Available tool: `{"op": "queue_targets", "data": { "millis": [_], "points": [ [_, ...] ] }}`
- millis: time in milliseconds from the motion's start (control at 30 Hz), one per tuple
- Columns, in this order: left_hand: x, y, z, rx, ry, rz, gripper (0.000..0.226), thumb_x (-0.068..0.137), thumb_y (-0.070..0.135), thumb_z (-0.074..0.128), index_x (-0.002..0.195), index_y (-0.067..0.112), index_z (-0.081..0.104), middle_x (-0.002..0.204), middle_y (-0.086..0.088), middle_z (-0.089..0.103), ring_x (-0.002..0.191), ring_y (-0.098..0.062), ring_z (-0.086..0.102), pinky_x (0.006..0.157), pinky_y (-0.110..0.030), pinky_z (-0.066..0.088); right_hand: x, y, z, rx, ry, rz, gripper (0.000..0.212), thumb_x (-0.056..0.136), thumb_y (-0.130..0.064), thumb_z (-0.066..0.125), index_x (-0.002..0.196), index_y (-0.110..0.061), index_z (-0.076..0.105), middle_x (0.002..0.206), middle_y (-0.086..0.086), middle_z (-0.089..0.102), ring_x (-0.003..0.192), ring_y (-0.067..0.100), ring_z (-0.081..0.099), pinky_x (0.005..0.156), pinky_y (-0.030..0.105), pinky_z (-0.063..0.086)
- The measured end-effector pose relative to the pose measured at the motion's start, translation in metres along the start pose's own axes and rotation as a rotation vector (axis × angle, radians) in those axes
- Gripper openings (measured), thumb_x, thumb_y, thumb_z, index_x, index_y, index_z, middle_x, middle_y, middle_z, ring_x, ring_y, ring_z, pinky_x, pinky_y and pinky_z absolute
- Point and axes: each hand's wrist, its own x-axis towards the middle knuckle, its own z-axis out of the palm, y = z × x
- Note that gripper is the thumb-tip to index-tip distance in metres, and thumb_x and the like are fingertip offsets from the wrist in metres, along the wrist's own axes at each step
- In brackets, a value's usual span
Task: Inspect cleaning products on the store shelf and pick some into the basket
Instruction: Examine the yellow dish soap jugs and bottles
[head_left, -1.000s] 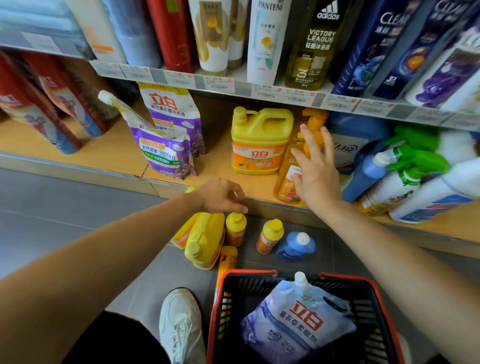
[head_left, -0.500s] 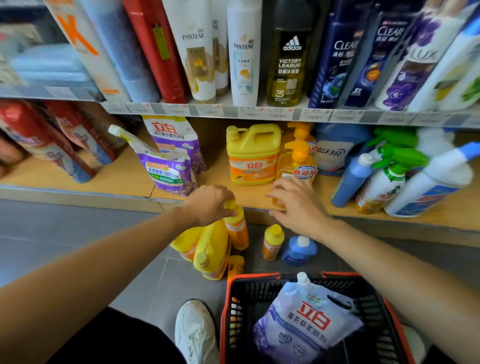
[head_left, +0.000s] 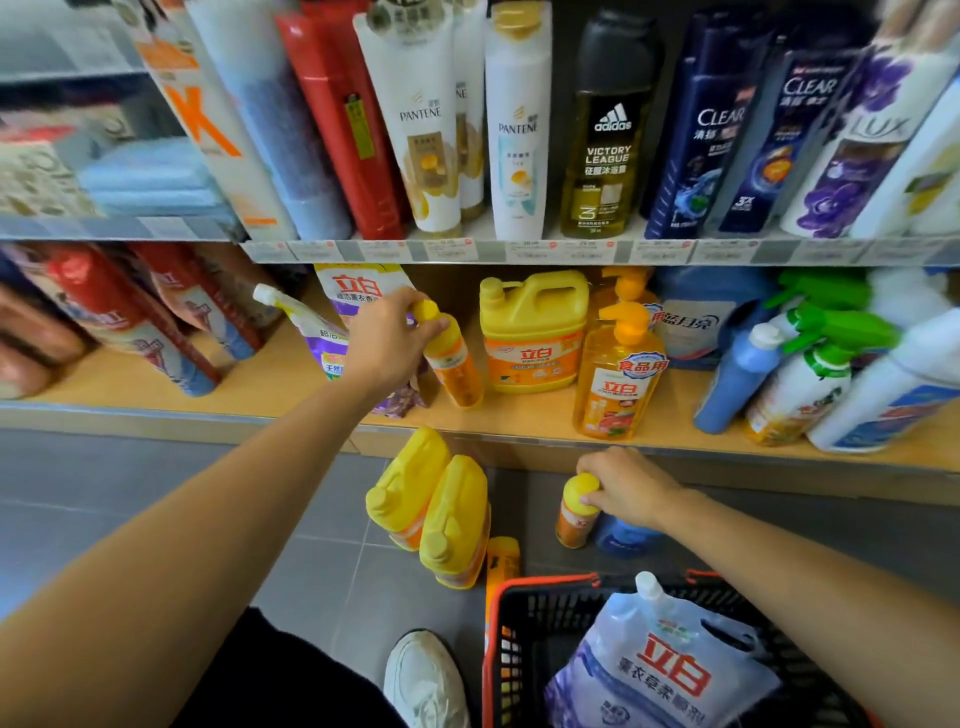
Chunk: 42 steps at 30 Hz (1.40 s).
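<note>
A white sneaker (head_left: 426, 680) rests on the grey tiled floor (head_left: 130, 519) at the bottom edge. Along the top row stand a red bottle (head_left: 337, 119), two white Pantene bottles (head_left: 421, 130), a dark adidas Victory League bottle (head_left: 605, 145), two blue Clear bottles (head_left: 701, 145) and a purple-flowered Lux bottle (head_left: 857, 161), above a strip of price tags (head_left: 452, 250). Blurred blue folded cloths (head_left: 150, 182) lie far left.

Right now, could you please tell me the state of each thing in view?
Left hand: grips the left bottle.
Left bottle: tilted, capped, base at the shelf.
Right hand: grips the cap of the right bottle.
Right bottle: upright on the floor.
Basket: holds a pouch.
Pouch: capped, lying inside.
Floor jugs: capped, side by side.
Pump bottle: upright on the shelf.
</note>
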Motion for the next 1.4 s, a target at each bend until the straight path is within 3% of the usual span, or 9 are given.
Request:
{"op": "queue_targets", "data": {
  "millis": [133,267,400,600,733,833,1033,1267,1400],
  "points": [
    [0.014,-0.008,0.017,0.029,0.026,-0.066,0.041,0.092,0.044,0.071,0.116,0.012,0.064,0.111,-0.009,0.067,0.100,-0.024,0.059,0.080,-0.037,0.046,-0.006,-0.004,-0.020,0.041,0.106,-0.068,0.020,0.092,-0.037,0.066,0.085,-0.027,0.050,0.096,-0.001,0.065,0.091,0.020,0.060,0.070,0.032,0.042],
    [0.024,-0.004,0.025,0.095,0.020,-0.025,0.047,0.086,0.053,0.073,0.106,0.012,0.062,0.100,-0.008,0.068,0.093,-0.026,0.062,0.072,-0.037,0.045,-0.008,-0.015,-0.068,0.064,0.315,-0.164,0.019,0.092,-0.039,0.066,0.088,-0.022,0.060,0.079,-0.009,0.052,0.077,0.014,0.051,0.067,0.031,0.037],
    [0.027,-0.002,0.025,0.142,-0.069,0.101,0.043,0.094,0.047,0.066,0.126,0.020,0.057,0.109,-0.007,0.061,0.098,-0.029,0.061,0.078,-0.040,0.051,-0.002,-0.029,-0.117,0.097,0.426,-0.256,0.014,0.092,-0.031,0.067,0.098,-0.019,0.067,0.083,-0.008,0.055,0.078,0.016,0.053,0.068,0.030,0.035],
    [0.035,-0.010,0.018,0.140,-0.188,0.151,0.045,0.095,0.021,0.062,0.139,0.022,0.054,0.113,-0.013,0.061,0.104,-0.031,0.060,0.079,-0.035,0.042,0.035,-0.045,-0.148,0.012,0.351,-0.280,0.031,0.096,-0.023,0.062,0.127,-0.027,0.063,0.100,-0.005,0.051,0.097,0.019,0.051,0.082,0.037,0.044],
    [0.034,-0.011,0.021,0.149,-0.139,0.142,0.041,0.096,0.027,0.067,0.134,0.016,0.056,0.114,-0.014,0.064,0.105,-0.032,0.061,0.087,-0.044,0.052,0.057,-0.050,-0.146,0.056,0.279,-0.229,0.034,0.097,-0.009,0.057,0.121,-0.031,0.066,0.106,-0.001,0.050,0.101,0.020,0.049,0.084,0.035,0.041],
    [0.034,-0.010,0.024,0.151,-0.082,0.097,0.047,0.093,0.036,0.069,0.131,0.013,0.055,0.121,-0.014,0.059,0.104,-0.034,0.061,0.087,-0.047,0.052,0.067,-0.054,-0.148,0.123,0.306,-0.232,0.028,0.090,-0.016,0.067,0.115,-0.030,0.070,0.111,0.001,0.056,0.095,0.015,0.050,0.081,0.029,0.038],
    [0.037,-0.019,0.023,0.118,-0.098,0.207,0.046,0.095,0.010,0.062,0.139,0.020,0.058,0.119,-0.010,0.060,0.106,-0.029,0.062,0.086,-0.042,0.052,0.078,-0.062,-0.138,0.186,0.410,-0.215,0.047,0.085,-0.029,0.077,0.131,-0.026,0.064,0.119,0.001,0.065,0.100,0.018,0.058,0.079,0.028,0.041],
    [0.039,-0.024,0.022,0.080,-0.056,0.151,0.044,0.093,0.028,0.071,0.135,0.019,0.060,0.118,-0.009,0.063,0.098,-0.023,0.066,0.083,-0.036,0.052,0.083,-0.060,-0.136,0.131,0.488,-0.149,0.028,0.080,-0.047,0.078,0.083,-0.021,0.067,0.080,-0.006,0.058,0.081,0.016,0.053,0.067,0.030,0.034],
    [0.038,-0.024,0.022,0.090,-0.067,0.157,0.043,0.096,0.024,0.068,0.137,0.020,0.058,0.121,-0.009,0.066,0.104,-0.024,0.066,0.089,-0.044,0.056,0.083,-0.061,-0.138,0.125,0.447,-0.208,0.017,0.086,-0.029,0.076,0.098,-0.017,0.073,0.092,0.000,0.061,0.091,0.023,0.058,0.072,0.030,0.038]
  ]
}}
